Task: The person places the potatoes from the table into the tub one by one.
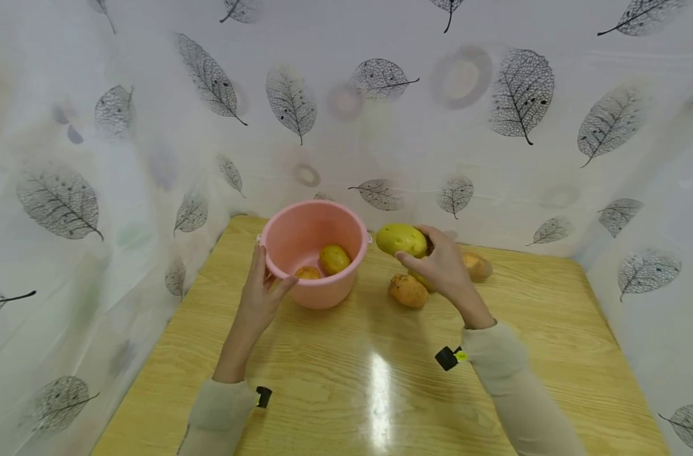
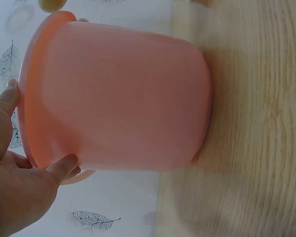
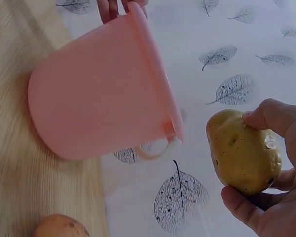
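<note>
A pink bucket (image 1: 318,294) stands on the table, and my left hand (image 1: 259,297) grips its near-left rim, thumb laid over the edge. Two potatoes lie inside: a yellowish one (image 1: 334,259) and a browner one (image 1: 308,273), partly hidden by the rim. My right hand (image 1: 443,263) holds a large yellow potato (image 1: 401,240) between thumb and fingers, raised just right of the bucket. The right wrist view shows dark spots on this potato (image 3: 244,153). Below the right hand, a brown potato (image 1: 408,291) rests on the table.
Another potato (image 1: 476,267) lies right of my right hand, and a yellow one is mostly hidden beneath that hand. The wood-grain table (image 1: 324,380) meets a leaf-patterned sheet (image 1: 403,152) at the back and sides. A white lug (image 1: 370,238) sits at the bucket's right rim.
</note>
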### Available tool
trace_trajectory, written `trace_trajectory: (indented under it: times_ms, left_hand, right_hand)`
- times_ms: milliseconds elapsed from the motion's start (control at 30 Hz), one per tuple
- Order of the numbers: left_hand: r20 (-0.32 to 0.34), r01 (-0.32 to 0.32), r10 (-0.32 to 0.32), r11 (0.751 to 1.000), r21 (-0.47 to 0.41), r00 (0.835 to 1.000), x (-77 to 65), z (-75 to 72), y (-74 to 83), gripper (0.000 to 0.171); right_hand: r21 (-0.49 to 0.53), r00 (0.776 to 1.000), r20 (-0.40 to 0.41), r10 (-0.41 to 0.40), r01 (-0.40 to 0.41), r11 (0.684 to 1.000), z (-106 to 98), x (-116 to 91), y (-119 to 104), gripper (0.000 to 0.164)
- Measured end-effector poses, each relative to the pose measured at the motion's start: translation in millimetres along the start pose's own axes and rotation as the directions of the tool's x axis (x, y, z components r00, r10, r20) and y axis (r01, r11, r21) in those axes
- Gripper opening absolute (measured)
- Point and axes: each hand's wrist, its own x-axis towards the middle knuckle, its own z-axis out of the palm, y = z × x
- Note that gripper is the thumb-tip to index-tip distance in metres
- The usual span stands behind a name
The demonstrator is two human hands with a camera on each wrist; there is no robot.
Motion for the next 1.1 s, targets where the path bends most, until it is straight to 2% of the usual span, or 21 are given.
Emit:
trace_trajectory:
  times_ms: [167, 533, 800, 1100]
  left_hand:
    - [0.000, -0.012, 0.012, 1.000, 0.004, 1.000, 0.1, -1.4, -2.2, 0.097]
    - [0.000, 0.010, -0.010, 1.000, 0.019, 1.000, -1.4, -1.9, -1.9, 0.096]
    - [0.003, 0.008, -0.008, 1.000, -0.012, 1.000, -0.7, -1.3, -2.9, 0.096]
    - [0.002, 0.021, -0.021, 1.000, 0.002, 1.000, -0.9, -1.4, -1.7, 0.098]
  right_hand:
    - [0.008, 1.000, 0.007, -0.004, 0.004, 1.000, 9, 8, -13, 0.065]
    - [0.065, 0.999, 0.020, -0.047, 0.046, 0.997, 28, 26, -31, 0.064]
    - [0.048, 0.996, 0.062, -0.070, 0.067, 0.997, 46, 37, -45, 0.063]
    - [0.004, 0.991, 0.103, -0.084, 0.084, 0.996, 67, 47, -54, 0.065]
